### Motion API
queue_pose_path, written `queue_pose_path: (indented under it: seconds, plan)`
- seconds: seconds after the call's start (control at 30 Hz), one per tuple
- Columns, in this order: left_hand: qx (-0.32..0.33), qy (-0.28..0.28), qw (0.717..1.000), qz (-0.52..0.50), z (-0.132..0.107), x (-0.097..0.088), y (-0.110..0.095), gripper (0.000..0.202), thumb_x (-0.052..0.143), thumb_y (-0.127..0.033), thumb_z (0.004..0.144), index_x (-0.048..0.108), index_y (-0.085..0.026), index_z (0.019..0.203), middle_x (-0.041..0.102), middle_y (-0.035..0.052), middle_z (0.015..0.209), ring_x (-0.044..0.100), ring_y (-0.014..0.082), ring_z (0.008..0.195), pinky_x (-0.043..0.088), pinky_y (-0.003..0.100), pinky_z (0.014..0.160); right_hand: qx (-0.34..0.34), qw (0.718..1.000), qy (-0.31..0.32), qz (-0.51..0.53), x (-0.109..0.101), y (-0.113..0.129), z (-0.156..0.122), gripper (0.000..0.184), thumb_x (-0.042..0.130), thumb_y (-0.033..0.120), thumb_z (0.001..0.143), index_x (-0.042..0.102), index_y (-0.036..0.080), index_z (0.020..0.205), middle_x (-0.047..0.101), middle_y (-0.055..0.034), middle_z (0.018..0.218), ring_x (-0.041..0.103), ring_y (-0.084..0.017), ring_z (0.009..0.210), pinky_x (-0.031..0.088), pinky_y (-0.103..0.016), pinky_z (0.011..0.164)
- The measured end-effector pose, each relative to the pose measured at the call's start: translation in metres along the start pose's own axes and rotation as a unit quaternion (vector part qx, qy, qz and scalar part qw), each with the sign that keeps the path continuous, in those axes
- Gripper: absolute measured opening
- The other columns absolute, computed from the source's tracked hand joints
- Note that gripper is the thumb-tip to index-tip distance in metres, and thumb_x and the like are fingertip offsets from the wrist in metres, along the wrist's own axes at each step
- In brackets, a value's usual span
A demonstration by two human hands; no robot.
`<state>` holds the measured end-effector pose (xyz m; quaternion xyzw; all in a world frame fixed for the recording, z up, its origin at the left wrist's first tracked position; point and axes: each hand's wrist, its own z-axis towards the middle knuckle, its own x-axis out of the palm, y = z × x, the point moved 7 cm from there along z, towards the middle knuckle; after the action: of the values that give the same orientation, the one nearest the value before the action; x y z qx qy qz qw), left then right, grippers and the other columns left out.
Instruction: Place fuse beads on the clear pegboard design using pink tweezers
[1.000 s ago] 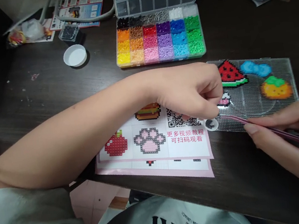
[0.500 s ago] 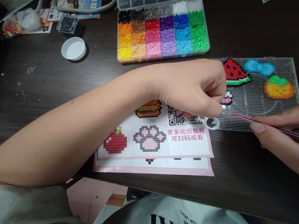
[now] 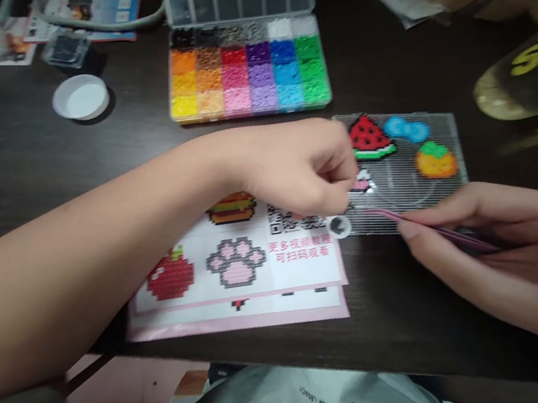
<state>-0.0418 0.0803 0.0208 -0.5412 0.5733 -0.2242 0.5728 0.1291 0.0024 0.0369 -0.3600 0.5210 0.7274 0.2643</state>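
Swung rightward since the earlier frame, the view takes in more of a yellow-lettered object (image 3: 500, 89), while the left hand (image 3: 302, 169) and right hand (image 3: 535, 256) keep nearly the same places about the pegboard (image 3: 403, 198). The right grip is closed around pink tweezers (image 3: 391, 214), tips near a small round dish (image 3: 339, 226); the left hand curls over the pegboard's left edge, fingertips hidden, so whether its grip holds anything I cannot tell. On the bench (image 3: 395, 304), the pegboard lies right of the pattern sheets (image 3: 305, 273).
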Motion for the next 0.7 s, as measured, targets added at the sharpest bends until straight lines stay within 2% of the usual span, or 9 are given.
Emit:
queue_pose_path:
  seconds: [0.1, 0.3, 0.7]
  plan:
    - [-0.021, 0.002, 1.000, 0.014, 0.000, -0.001, 0.000, 0.026, 0.051, 0.002, 0.079, 0.069, -0.011, 0.066, 0.049, -0.0074, 0.051, 0.038, 0.0029, 0.048, 0.025, 0.019, 0.046, -0.037, 0.999, -0.001, 0.000, 0.002, 0.011, 0.005, 0.007, 0.075, 0.019, 0.087, 0.075, 0.025, 0.083, 0.074, 0.0056, 0.067, 0.059, -0.006, 0.049, 0.044, -0.016, 0.046]
    - [-0.047, 0.007, 0.999, -0.005, 0.001, 0.000, 0.003, 0.028, 0.051, 0.005, 0.076, 0.067, -0.014, 0.063, 0.048, -0.0091, 0.050, 0.040, 0.0035, 0.048, 0.031, 0.015, 0.043, -0.019, 1.000, -0.001, 0.008, 0.004, 0.011, 0.007, 0.010, 0.070, 0.019, 0.089, 0.074, 0.025, 0.082, 0.074, 0.0051, 0.067, 0.057, -0.007, 0.049, 0.044, -0.018, 0.046]
    - [-0.024, 0.005, 1.000, -0.014, 0.001, 0.001, 0.004, 0.028, 0.050, 0.005, 0.073, 0.068, -0.014, 0.064, 0.047, -0.0086, 0.050, 0.040, 0.0043, 0.047, 0.031, 0.014, 0.042, -0.036, 0.999, 0.030, -0.005, 0.007, 0.017, 0.012, 0.013, 0.069, 0.015, 0.088, 0.074, 0.022, 0.079, 0.073, 0.0037, 0.064, 0.058, -0.009, 0.046, 0.045, -0.020, 0.043]
